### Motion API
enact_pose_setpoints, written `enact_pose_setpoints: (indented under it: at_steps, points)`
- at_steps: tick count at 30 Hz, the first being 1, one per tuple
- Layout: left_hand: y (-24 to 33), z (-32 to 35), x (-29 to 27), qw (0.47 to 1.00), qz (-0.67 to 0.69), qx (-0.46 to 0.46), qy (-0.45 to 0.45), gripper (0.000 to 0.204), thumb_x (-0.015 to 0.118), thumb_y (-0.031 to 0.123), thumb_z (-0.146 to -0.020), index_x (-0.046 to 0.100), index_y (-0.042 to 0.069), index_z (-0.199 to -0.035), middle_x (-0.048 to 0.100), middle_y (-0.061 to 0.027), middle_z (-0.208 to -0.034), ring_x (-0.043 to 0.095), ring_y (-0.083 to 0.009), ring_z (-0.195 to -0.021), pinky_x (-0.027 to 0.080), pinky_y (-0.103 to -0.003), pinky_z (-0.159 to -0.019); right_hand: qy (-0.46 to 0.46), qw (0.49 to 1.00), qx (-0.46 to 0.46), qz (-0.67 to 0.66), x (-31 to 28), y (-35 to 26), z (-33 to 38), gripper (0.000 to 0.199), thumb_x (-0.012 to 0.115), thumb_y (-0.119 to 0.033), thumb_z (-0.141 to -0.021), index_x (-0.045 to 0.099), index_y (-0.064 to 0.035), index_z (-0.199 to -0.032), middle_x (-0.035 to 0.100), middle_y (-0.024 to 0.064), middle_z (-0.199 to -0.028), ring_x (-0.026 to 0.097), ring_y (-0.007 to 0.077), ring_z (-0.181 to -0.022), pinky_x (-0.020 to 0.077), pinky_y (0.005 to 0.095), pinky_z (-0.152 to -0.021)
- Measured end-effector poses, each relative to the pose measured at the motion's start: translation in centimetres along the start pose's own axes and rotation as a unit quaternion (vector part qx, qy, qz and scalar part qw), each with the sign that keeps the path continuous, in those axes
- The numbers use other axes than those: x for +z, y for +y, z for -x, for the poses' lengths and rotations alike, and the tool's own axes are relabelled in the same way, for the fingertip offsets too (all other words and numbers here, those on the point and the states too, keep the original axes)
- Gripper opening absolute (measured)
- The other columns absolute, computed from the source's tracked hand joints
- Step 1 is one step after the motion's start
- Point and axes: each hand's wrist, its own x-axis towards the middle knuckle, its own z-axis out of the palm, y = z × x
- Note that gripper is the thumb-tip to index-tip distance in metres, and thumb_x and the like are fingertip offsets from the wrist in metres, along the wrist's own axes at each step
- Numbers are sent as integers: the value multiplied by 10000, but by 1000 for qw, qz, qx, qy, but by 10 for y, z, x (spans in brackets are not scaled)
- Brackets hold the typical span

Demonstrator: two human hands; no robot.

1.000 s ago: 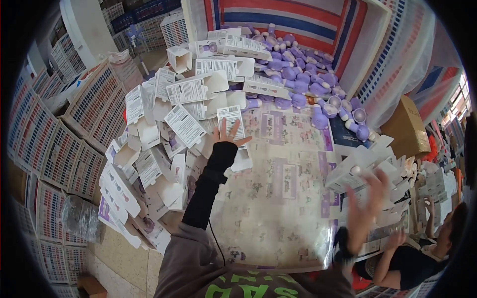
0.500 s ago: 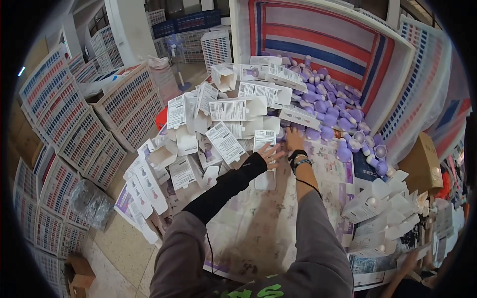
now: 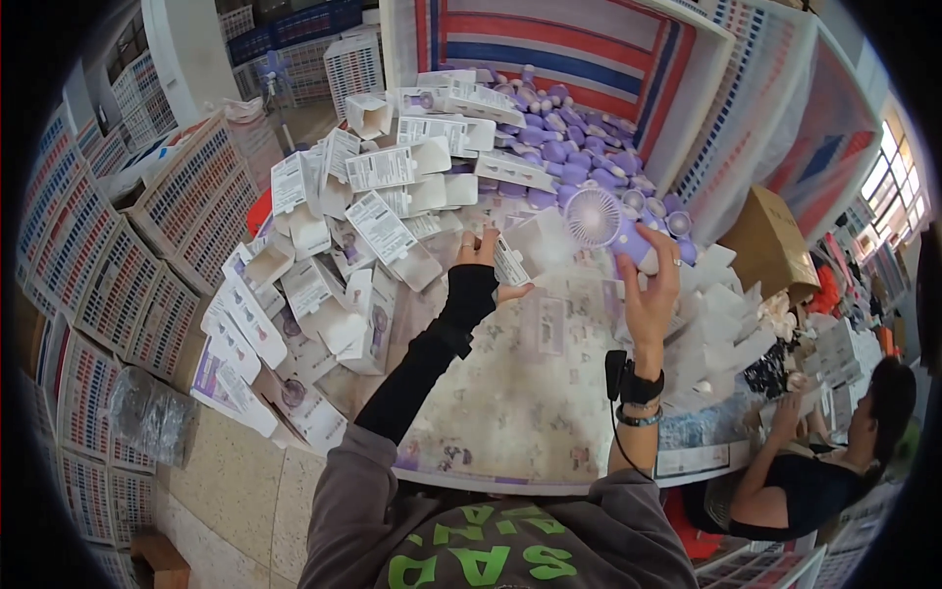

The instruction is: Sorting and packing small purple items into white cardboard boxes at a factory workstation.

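Note:
My left hand (image 3: 478,267), in a black sleeve, grips a small white carton (image 3: 513,263) whose pale open end faces right. To its right, my right hand (image 3: 651,293) holds a purple handheld fan (image 3: 636,245) by the handle. The fan's round white grille points left, close to the carton's open end. Behind the fan lies a heap of purple handheld fans (image 3: 574,147) against the striped backing. Loose white cartons (image 3: 383,224) are piled left of my left hand, several with their flaps up.
More white cartons (image 3: 721,319) stand at the table's right side, before a brown cardboard box (image 3: 770,240). A co-worker (image 3: 785,486) sits at the lower right. Stacked plastic crates (image 3: 74,255) line the left. The patterned tabletop (image 3: 510,402) spreads before me.
My hands have moved apart from the middle of the table. The left now holds a carton, and the right has a purple fan. My view has shifted to the right.

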Motion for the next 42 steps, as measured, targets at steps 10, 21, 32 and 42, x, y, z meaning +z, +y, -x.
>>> enact_pose_setpoints:
  at_steps: [10, 21, 32, 42]
  points:
    - [69, 88, 9, 982, 56, 42, 176, 907, 876, 351, -428, 458, 54, -1175, 424, -161, -941, 482, -309, -827, 438, -429, -683, -276, 954, -24, -115, -56, -45, 30, 284, 523, 1, -817, 571, -40, -1094, 526, 127, -1122, 514, 279, -1063, 410, 348, -862]
    - [53, 136, 44, 971, 164, -52, 165, 898, 862, 349, -484, 420, -3, -1182, 459, -169, -1045, 453, -319, -975, 394, -437, -853, -505, 845, -174, 37, -21, -57, 24, 286, 598, -4, -753, 640, -44, -1033, 555, 131, -1023, 569, 327, -938, 447, 376, -808]
    - [43, 151, 84, 946, 314, -34, 75, 1032, 848, 251, -529, 197, -24, -1282, 431, -171, -1198, 458, -235, -1144, 396, -358, -940, -522, 815, -229, 103, -6, -41, 25, 245, 670, -73, -706, 657, -61, -950, 609, 111, -904, 578, 322, -883, 442, 391, -752]
    - [59, 162, 62, 981, 179, 20, 68, 1070, 858, 416, -513, 286, -23, -1304, 422, -223, -1181, 456, -380, -1095, 407, -443, -926, -585, 810, -23, -34, -8, -22, 56, 291, 604, -290, -824, 635, -2, -851, 639, 206, -831, 603, 394, -829, 460, 438, -704]
